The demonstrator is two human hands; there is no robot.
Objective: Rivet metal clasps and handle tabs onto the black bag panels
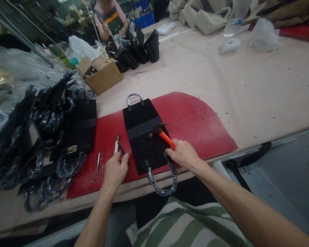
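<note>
A black bag panel [146, 137] lies flat on a red mat [190, 120], a plastic-wrapped handle at each end. My right hand [182, 152] is closed round the orange handle of a hammer [167, 139]; the hammer's dark head is over the panel. Left of the panel, my left hand [117, 168] pinches a small dark tool [121, 148] between thumb and fingers. Just beyond its fingertips is a flat tool with a pale body [116, 144], and whether the hand touches it is unclear. A thin metal rod [98, 162] lies on the mat further left.
Black panels with wrapped handles [46, 127] are heaped at the left. A cardboard box [104, 77] and black bags [141, 48] stand behind, near another person [112, 20]. Pale bags [207, 20] and clear plastic [265, 34] lie at the far side. The table's edge [275, 137] runs in front.
</note>
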